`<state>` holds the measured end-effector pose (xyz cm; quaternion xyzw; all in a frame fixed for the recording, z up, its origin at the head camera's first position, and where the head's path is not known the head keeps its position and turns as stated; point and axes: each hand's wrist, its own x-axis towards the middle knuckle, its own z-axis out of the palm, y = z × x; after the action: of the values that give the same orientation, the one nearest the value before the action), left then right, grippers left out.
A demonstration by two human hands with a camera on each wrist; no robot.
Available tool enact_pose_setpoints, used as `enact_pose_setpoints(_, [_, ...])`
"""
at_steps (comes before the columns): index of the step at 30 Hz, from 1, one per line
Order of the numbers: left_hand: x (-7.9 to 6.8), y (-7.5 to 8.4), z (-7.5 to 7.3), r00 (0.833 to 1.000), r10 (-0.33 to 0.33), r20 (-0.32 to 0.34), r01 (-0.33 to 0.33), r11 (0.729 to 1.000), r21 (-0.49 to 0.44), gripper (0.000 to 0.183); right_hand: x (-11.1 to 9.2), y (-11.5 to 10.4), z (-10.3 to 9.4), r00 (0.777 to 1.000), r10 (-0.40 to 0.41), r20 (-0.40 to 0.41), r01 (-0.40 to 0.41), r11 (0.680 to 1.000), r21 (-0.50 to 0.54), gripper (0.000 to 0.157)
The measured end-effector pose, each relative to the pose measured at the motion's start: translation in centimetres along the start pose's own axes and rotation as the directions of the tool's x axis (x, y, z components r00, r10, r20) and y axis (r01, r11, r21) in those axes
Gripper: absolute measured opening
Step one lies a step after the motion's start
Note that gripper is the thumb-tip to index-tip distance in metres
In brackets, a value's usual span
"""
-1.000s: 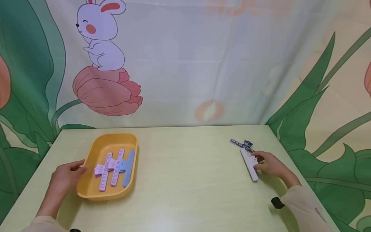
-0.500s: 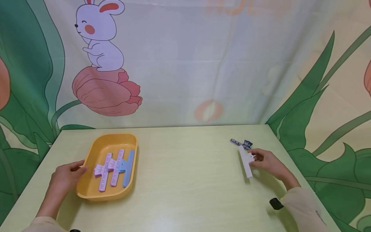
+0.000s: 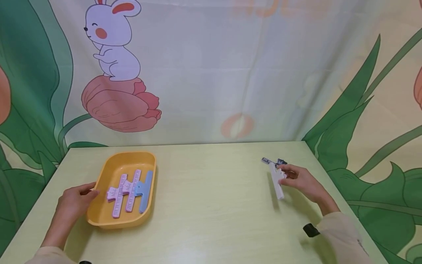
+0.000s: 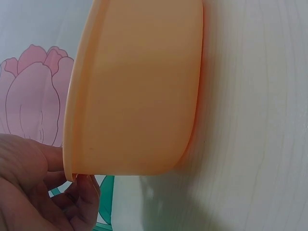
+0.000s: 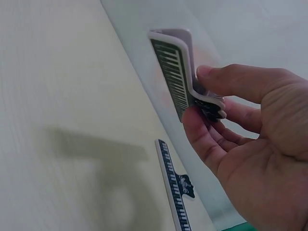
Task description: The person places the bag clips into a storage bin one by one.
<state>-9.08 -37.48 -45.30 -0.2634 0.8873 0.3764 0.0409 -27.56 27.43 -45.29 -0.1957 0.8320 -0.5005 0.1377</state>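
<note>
My right hand (image 3: 304,183) pinches a white clip (image 3: 276,183) by its handle, above the table's right side. The right wrist view shows thumb and fingers on both sides of the handle and a dark piano-key pattern on the clip (image 5: 168,67). Beneath it on the table lies a black-and-white piano-key clip (image 5: 168,178), partly covered in the head view. My left hand (image 3: 74,201) grips the left rim of a yellow tray (image 3: 132,159); the left wrist view shows the thumb and fingers at the rim. Inside lie two pink clips (image 3: 119,196) and a blue clip (image 3: 146,192).
The pale table (image 3: 211,205) spans between the tray and the right hand. A printed curtain (image 3: 197,73) with a rabbit and flowers hangs behind the table's far edge. Black wrist devices (image 3: 311,230) sit at the sleeves.
My right hand has lifted the white clip off the table and shifted it slightly left and away, partly over the black clip. The left hand and the tray stay put.
</note>
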Motion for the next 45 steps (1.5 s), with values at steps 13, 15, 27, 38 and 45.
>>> enact_pose_setpoints(13, [0.3,-0.2,0.1,1.000,-0.021,0.019,0.022,0.999,-0.026,0.059,0.8,-3.2,0.5,0.996,-0.083,-0.023,0.083,0.996,0.014,0.052])
enact_pose_setpoints(15, [0.3,-0.2,0.2,1.000,-0.026,0.018,0.026,0.999,-0.028,0.059,0.9,-3.7,0.5,0.995,-0.098,-0.027,0.098,0.995,0.015,0.052])
enact_pose_setpoints(27, [0.2,-0.3,0.2,1.000,-0.021,0.016,0.021,0.999,-0.024,0.058,1.4,-6.1,0.2,0.992,-0.117,-0.051,0.118,0.993,0.004,0.049])
enact_pose_setpoints(38, [0.1,0.0,0.0,1.000,-0.008,0.009,0.008,1.000,-0.019,0.057,1.7,-7.6,0.4,0.988,-0.143,-0.050,0.142,0.990,-0.026,0.049])
enact_pose_setpoints(45, [-0.1,0.1,0.0,1.000,-0.020,0.015,0.020,0.999,-0.034,0.058,2.2,-8.7,0.7,0.987,-0.153,-0.047,0.152,0.988,-0.030,0.049])
